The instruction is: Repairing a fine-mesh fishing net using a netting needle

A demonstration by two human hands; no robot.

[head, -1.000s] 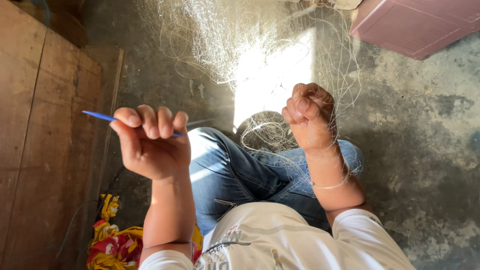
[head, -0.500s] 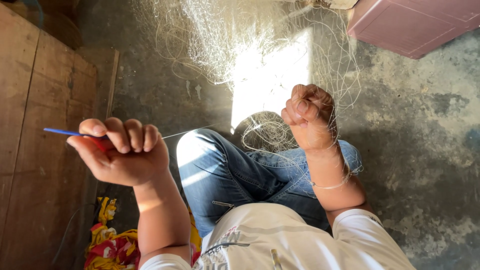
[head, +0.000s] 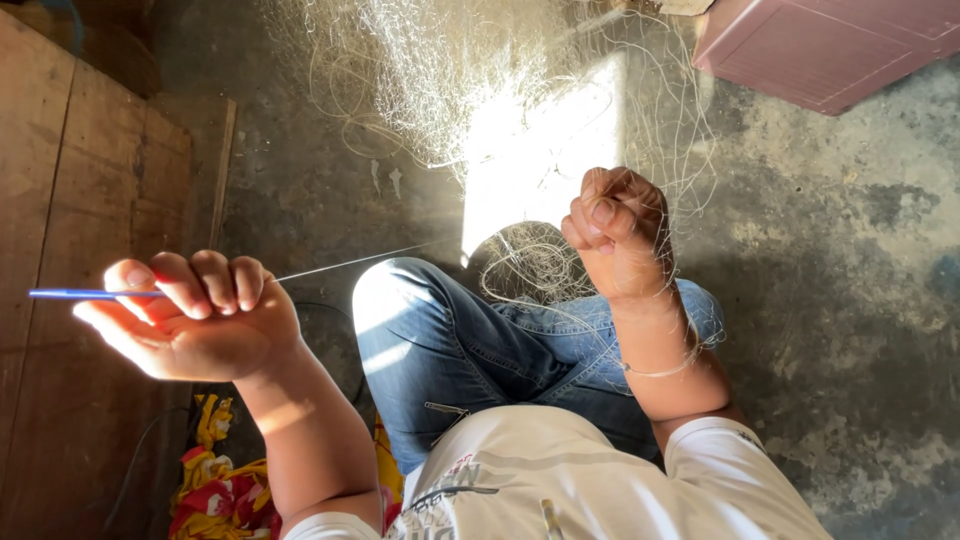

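Keep left hand pinched on blue netting needle — draw line taut and level. Keep right hand fisted on fishing net, raised above knee — avoid slack.

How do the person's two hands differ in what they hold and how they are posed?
The left hand grips a thin blue needle-like tool that sticks out sideways; the right hand is a raised fist bunched around pale fishing net.
The left hand is stretched far out to the side, the right sits above the knee in blue jeans.
A taut thread runs from the left hand toward the net.
Both are closed.
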